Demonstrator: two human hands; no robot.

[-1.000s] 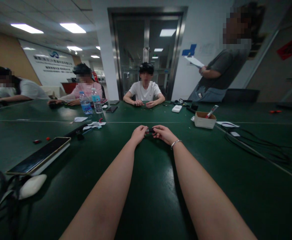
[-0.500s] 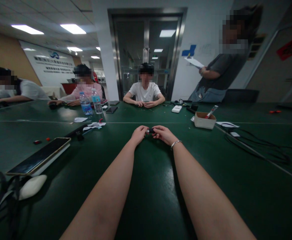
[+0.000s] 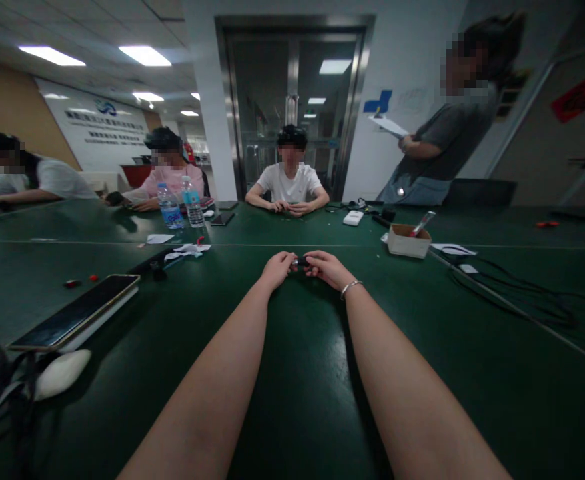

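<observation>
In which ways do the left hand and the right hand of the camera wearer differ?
The right hand has a silver bracelet at its wrist; the left hand shows none. The left hand is at the silvery end of the small object, the right hand at its black end. Both hold this same object with their fingers.

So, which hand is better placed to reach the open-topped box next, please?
Probably the right hand: it is nearer the open-topped box than the left hand; both hold the small black object.
</observation>
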